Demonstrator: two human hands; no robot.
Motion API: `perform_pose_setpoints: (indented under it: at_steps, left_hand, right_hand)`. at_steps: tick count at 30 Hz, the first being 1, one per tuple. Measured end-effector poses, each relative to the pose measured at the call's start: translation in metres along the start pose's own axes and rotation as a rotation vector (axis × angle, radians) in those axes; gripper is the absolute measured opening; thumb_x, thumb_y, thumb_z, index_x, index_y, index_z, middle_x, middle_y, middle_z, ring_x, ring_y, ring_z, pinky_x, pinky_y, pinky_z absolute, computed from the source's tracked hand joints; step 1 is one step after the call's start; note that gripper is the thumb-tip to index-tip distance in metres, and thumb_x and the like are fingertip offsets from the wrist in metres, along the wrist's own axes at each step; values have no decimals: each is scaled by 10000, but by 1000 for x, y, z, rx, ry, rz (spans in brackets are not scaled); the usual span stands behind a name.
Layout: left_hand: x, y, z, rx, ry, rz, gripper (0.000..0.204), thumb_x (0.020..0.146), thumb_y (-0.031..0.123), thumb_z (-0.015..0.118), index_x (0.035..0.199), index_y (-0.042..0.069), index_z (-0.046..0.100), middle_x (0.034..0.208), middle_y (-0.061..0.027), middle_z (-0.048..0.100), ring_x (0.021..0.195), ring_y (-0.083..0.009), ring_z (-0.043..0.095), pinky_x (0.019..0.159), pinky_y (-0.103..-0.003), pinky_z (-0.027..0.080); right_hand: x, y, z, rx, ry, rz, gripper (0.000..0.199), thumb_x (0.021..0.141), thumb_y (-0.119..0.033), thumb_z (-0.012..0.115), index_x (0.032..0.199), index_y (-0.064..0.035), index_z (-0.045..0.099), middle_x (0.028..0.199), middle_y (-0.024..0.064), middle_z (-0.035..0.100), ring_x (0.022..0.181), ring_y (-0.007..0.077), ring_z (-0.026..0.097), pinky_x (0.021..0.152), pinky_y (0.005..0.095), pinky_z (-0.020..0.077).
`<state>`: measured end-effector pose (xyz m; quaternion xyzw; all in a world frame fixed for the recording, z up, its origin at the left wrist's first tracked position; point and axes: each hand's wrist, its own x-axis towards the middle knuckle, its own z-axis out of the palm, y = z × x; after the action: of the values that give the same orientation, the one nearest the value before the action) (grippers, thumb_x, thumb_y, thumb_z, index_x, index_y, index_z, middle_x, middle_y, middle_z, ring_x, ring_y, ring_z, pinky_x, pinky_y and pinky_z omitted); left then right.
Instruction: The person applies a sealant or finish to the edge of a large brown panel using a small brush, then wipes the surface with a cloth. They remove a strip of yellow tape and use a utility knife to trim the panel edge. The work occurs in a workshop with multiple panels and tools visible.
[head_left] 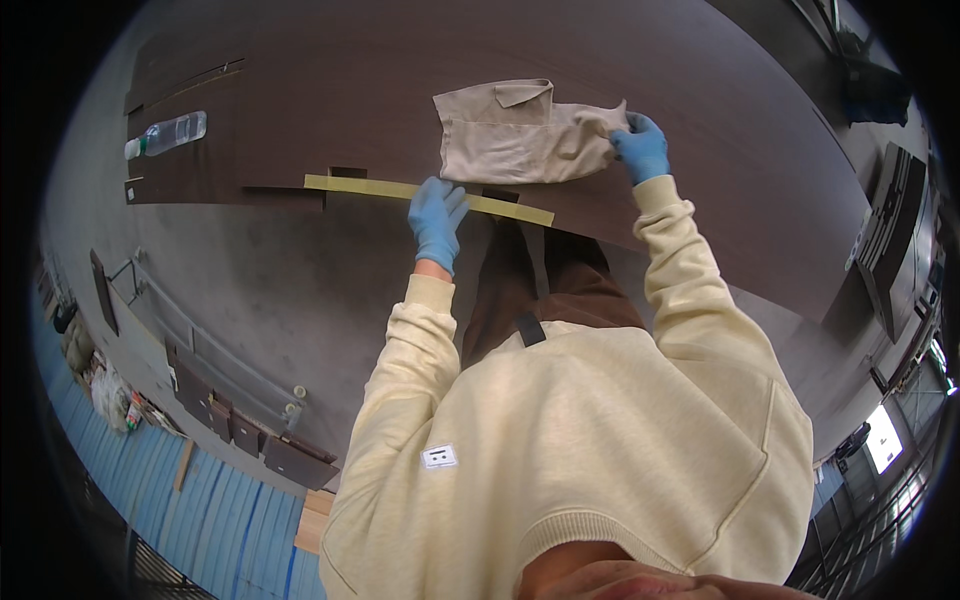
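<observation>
We see a folded beige garment (520, 135) lying on the dark brown desk (400, 70), close to its near edge. Our right hand (640, 148), in a blue glove, pinches the garment's right end, its grip closed on a fold of the cloth. Our left hand (437, 218), also gloved in blue, lies flat with the fingers spread at the desk's edge, just below the garment's lower left corner; its grip is open and holds nothing. A strip of yellow tape (370, 186) runs along that edge under the left hand. Far to the left, a clear plastic bottle (168, 133) lies on its side on the desk.
</observation>
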<state>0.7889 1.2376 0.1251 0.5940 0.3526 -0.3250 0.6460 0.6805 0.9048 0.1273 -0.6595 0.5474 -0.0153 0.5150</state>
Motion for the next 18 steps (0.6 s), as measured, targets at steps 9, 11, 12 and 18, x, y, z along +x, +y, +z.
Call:
perform_pose_setpoints:
  at_steps: [9,11,12,18]
  left_hand:
    - [-8,2,-46,-21,84,38,475,1064,302,579,1457,47,500,1430,-184,598,1205,-338,665,987,-439,553]
    - [-8,-2,-56,-34,122,52,467,1061,300,587,1447,48,512,1430,-185,599,1205,-341,665,990,-438,552]
    - [-8,-5,-62,-41,131,38,465,1061,299,590,1444,47,516,1429,-183,600,1205,-341,665,991,-439,552]
    - [-10,-15,-86,-74,144,7,456,1062,292,600,1440,47,528,1429,-173,606,1214,-335,663,1007,-449,550]
  right_hand:
    - [-117,-68,157,-697,-483,-690,532,896,-358,705,1337,-100,558,1300,179,632,1098,391,679,901,534,539]
    - [-104,-59,151,-764,-395,-990,586,877,-409,722,1353,-103,569,1384,176,594,1242,371,611,1013,557,487]
    - [-96,-52,145,-829,-404,-1095,613,868,-435,731,1361,-105,574,1426,174,575,1314,361,577,1069,569,460]
    - [-31,-26,134,-737,-358,-1418,720,808,-573,748,1407,-207,589,1637,126,403,1546,412,293,1225,733,127]
